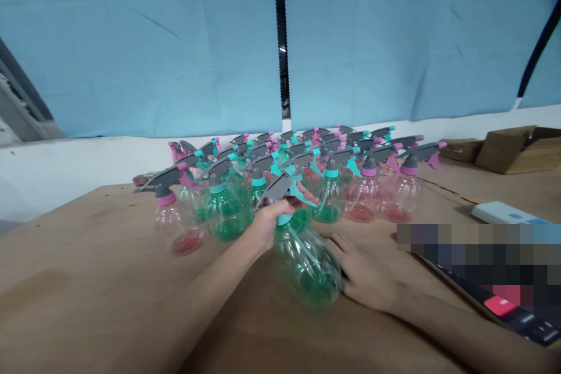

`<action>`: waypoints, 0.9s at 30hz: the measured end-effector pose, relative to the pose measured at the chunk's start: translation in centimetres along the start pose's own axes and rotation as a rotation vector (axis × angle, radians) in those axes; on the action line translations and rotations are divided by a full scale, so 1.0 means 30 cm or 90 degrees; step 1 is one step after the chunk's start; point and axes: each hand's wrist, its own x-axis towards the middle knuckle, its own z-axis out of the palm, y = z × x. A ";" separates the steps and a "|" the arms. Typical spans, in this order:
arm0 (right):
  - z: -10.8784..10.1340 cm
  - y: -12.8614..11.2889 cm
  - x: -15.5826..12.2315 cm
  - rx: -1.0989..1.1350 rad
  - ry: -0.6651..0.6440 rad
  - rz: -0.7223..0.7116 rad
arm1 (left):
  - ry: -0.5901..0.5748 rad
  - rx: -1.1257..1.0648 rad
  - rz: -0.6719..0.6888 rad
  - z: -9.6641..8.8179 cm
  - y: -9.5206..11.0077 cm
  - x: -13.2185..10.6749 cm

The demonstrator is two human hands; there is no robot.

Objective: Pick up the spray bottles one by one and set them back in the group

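Observation:
My left hand (pixel 274 219) is closed around the neck of a green-tinted spray bottle (pixel 309 266), with fingers up by its grey and teal trigger head. The bottle tilts, its base toward me and to the right. Beside that base, my right hand (pixel 359 272) lies low over the table with its fingers stretched out; some fingertips are hidden behind the bottle, and I cannot tell whether they touch it. Just beyond my hands stand several more spray bottles, among them a green one (pixel 225 213) and a pink one (pixel 179 225) on the left.
The bottles stand in rows on a wooden table (pixel 109 257). An open cardboard box (pixel 517 149) sits at the back right, near a white device (pixel 504 211). A dark tablet-like device (pixel 477 298), partly blurred out, lies at right. A blue sheet (pixel 175 41) covers the wall.

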 end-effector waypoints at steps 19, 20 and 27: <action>-0.006 -0.007 0.002 -0.021 -0.005 -0.009 | -0.062 0.010 0.041 -0.005 -0.007 -0.004; -0.006 -0.007 0.002 -0.022 -0.006 -0.009 | -0.061 0.010 0.045 -0.004 -0.006 -0.003; -0.003 -0.004 -0.001 -0.026 -0.009 0.007 | -0.012 -0.001 0.042 0.002 -0.004 0.003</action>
